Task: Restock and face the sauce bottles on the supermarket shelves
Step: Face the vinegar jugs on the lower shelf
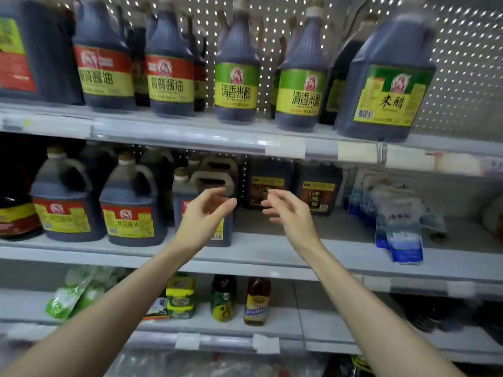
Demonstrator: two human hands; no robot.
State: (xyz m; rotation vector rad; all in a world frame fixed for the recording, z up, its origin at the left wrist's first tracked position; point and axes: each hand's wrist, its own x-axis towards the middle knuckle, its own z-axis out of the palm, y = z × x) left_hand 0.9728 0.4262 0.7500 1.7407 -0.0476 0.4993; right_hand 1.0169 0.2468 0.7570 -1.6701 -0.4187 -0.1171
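Grips empty, left hand (204,216) and right hand (290,213) both hung loose. The top row (236,85) looked faced already, but two dark jugs (268,190) sat way back on the middle shelf (272,251).

Bare middle shelf (340,234) lies open here, hemmed by the soy sauce jug (179,202) left, blue pouches (400,235) right, and two dark jugs (268,190) far back.

Left of the green-and-yellow-labelled dark bottle (236,77), dark jugs (168,77) carry red-and-yellow labels; below right, pouches (405,240) show blue and white.
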